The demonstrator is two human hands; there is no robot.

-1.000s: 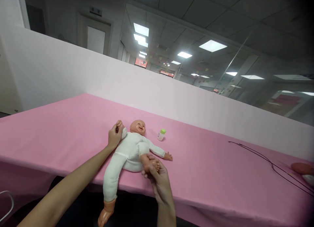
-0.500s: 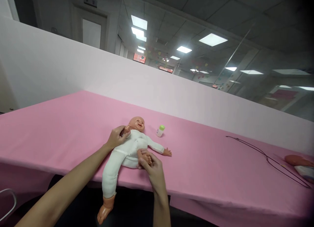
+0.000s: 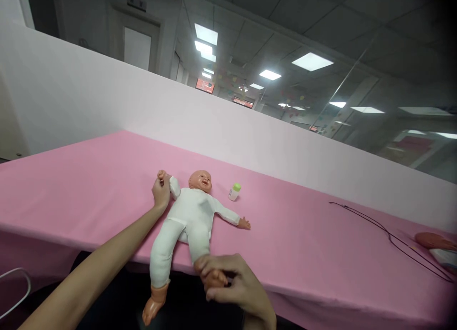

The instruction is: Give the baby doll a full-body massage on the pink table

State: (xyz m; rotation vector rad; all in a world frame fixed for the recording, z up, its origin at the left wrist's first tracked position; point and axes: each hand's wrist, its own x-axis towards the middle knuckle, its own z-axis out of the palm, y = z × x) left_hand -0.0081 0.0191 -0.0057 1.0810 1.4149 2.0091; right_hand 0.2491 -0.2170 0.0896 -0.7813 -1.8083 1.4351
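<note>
I see smooth, glossy plastic on the head (image 3: 200, 180) and feet (image 3: 154, 304) of the doll (image 3: 193, 215), matt cloth on its body (image 3: 193, 201), softly creased cloth over my tabletop (image 3: 303, 244), smooth plastic on the bottle (image 3: 234, 192).

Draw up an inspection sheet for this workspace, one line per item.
Surface: table under a pink cloth, with wrinkles along its front edge.
Job's things: doll in white, on its back, both feet past the front edge.
Clutter: green-capped bottle standing near the doll's head; brownish and white object cut off at the right, identity unclear.
Hands: left hand grips one of the doll's hands; right hand holds a foot.
Cables: dark cable on the cloth at right; white cord at lower left.
Surroundings: white partition behind; lit ceiling panels beyond.
</note>
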